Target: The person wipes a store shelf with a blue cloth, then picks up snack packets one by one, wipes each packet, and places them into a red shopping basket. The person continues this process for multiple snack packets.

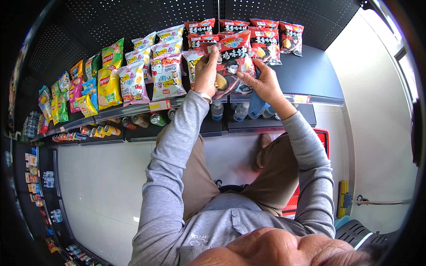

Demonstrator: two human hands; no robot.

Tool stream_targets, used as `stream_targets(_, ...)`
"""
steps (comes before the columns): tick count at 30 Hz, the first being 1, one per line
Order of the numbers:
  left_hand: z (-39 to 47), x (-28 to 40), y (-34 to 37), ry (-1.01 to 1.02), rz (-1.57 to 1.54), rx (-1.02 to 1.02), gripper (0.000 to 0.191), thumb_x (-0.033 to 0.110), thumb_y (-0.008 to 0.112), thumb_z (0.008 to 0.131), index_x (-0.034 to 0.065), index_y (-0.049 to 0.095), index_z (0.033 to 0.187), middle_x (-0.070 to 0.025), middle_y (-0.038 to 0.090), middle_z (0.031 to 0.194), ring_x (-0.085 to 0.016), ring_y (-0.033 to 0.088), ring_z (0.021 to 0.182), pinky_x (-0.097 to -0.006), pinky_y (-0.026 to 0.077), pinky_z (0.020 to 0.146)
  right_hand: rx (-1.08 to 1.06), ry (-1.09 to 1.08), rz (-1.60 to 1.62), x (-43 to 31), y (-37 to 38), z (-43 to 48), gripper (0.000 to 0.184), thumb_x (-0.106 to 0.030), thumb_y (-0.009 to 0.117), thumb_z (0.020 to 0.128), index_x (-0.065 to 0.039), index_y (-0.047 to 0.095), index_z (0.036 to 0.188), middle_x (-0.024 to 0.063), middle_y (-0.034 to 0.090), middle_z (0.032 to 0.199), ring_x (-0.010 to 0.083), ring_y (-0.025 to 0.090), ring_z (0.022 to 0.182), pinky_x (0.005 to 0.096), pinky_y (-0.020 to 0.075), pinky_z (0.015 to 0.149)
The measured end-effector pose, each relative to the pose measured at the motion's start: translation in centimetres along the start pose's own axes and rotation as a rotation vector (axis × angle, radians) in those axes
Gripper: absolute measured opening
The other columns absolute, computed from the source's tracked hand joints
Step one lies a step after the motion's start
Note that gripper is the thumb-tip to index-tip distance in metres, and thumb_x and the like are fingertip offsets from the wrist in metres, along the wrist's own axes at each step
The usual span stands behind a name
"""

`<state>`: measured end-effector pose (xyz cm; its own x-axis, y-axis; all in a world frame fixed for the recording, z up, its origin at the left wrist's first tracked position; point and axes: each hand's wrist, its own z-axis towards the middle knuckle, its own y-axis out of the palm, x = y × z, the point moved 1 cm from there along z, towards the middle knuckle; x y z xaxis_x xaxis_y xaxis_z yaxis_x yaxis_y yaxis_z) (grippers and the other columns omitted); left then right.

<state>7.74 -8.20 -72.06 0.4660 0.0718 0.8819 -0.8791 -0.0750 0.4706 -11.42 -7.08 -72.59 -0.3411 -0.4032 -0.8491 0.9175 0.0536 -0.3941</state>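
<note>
Between my two hands I hold up a red and black snack bag (234, 63) with a cartoon figure on it. My left hand (207, 71) grips its left edge, thumb on the front. At its right edge, my right hand (263, 79) has its thumb on the front too. Behind it on the shelf stand more red snack bags (265, 43) of the same look. Left of my hands are white and pink snack bags (168, 78), with a yellow chip bag (109, 86) farther left. A piece of blue cloth (257, 105) hangs below my right hand.
The shelf's front edge (128, 111) carries price tags. On the lower level lie drink cans (158, 119) and stand water bottles (241, 111). A red basket (322, 141) is on the floor at my right, near a yellow mop head (342, 199) and a dark slatted chair (354, 232).
</note>
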Motion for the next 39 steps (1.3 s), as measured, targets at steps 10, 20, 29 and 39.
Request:
stream_targets(10,0.1,-0.5,0.2,-0.194,-0.21,-0.126,0.057,0.055,0.038,0.098,0.0073,0.055,0.125,-0.0133,0.067,0.11,-0.026,0.068,0.088,-0.0416,0.059,0.072,-0.066,-0.084,0.038,-6.1,0.8,-1.5,0.028,-0.025,0.063,0.095,-0.004,0.06,0.114,0.0093,0.067,0.081,0.0176,0.066,0.08,0.0308,0.0521,0.074)
stream_targets(20,1.4,-6.0,-1.5,-0.493,-0.804,-0.7,0.055,0.049,0.036,0.102,0.0093,0.045,0.139,-0.0119,0.06,0.126,-0.025,0.062,0.111,-0.0411,0.053,0.093,0.396,-0.171,0.306,-5.0,-0.5,2.2,0.048,-0.039,0.039,0.104,-0.002,0.046,0.135,0.0139,0.062,0.122,0.0194,0.058,0.109,0.0309,0.0452,0.096)
stream_targets(29,-1.4,-6.4,1.0,-0.38,-0.605,-0.382,0.041,0.039,0.031,0.105,0.0117,0.049,0.13,-0.0055,0.061,0.117,-0.018,0.06,0.107,-0.034,0.049,0.095,0.146,-0.142,0.006,-1.3,2.5,2.6,0.057,-0.044,0.04,0.102,-0.001,0.045,0.139,0.0229,0.054,0.134,0.0367,0.051,0.125,0.0406,0.0389,0.105)
stream_targets(39,0.1,-5.4,-0.3,-0.149,-0.574,-0.462,0.036,0.035,0.043,0.101,0.0075,0.055,0.122,-0.0062,0.065,0.108,-0.016,0.064,0.097,-0.0312,0.054,0.084,0.143,-0.057,0.175,-3.0,3.0,-0.3,0.053,-0.038,0.045,0.103,0.002,0.045,0.138,0.0232,0.061,0.121,0.0258,0.057,0.115,0.0339,0.0415,0.099)
